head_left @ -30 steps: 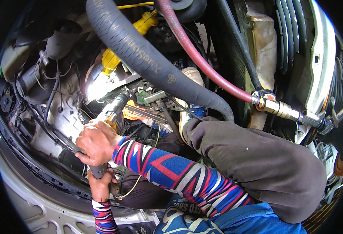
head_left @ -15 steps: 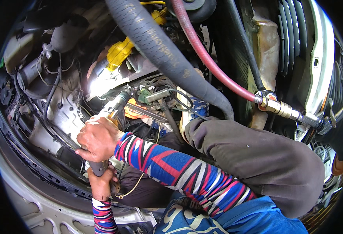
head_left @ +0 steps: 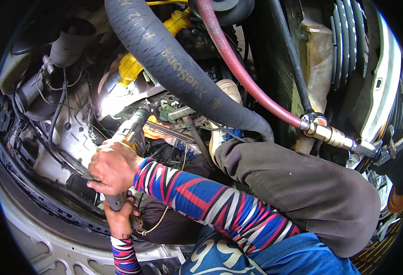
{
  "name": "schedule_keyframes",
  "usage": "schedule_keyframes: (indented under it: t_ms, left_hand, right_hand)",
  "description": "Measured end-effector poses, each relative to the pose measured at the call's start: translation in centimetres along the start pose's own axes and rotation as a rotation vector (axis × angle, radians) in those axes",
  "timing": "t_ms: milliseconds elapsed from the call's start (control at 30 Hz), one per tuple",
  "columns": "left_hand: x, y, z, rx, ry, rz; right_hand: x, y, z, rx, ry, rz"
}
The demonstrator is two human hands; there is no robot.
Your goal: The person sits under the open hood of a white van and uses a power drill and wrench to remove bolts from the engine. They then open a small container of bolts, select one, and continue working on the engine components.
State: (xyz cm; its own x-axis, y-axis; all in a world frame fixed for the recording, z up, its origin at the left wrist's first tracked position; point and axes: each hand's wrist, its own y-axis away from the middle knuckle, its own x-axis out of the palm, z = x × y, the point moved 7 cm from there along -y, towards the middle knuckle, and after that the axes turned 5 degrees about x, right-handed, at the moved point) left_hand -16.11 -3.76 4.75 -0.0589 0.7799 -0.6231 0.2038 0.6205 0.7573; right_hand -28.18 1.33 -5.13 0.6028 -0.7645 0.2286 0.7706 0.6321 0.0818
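Note:
A long power tool with a silvery barrel [head_left: 132,124] and a dark nose slants up and away from me; its exact kind is hidden by my hands. My right hand [head_left: 114,167] is closed round its middle, knuckles up. Below it, my left hand [head_left: 120,219] grips the grey rear end. The nose points into the engine bay, by a bright patch of light. An orange cloth [head_left: 156,130] and a hammer-like tool [head_left: 183,113] lie just right of the nose. A thin pale cord [head_left: 155,223] loops beside my left hand.
A thick black hose [head_left: 169,55] arches across the bay. The red hose [head_left: 242,73] ends in a brass coupling [head_left: 324,130] at the right. Above the nose is a yellow lamp-like thing [head_left: 130,68]. My bent knee [head_left: 302,183] fills the right; wires and dark trim [head_left: 41,197] line the left.
The view has shifted a little, and the black hose and yellow thing appear further left. Both hands keep their hold on the power tool, which has barely moved.

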Motion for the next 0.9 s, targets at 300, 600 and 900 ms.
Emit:
schedule_keyframes:
  t_ms: [300, 600, 900]
  left_hand:
    - [-0.3, -0.2, 0.7, -0.032, 0.011, 0.013]
    - [-0.1, -0.1, 0.5, -0.01, 0.026, 0.011]
    - [-0.1, 0.0, 1.1, -0.054, 0.058, 0.005]
  right_hand:
    - [-0.5, 0.0, 0.1, -0.011, 0.011, -0.012]
    - [-0.4, -0.1, 0.1, -0.044, -0.006, -0.022]
    - [0.0, -0.3, -0.4, -0.046, -0.031, -0.004]
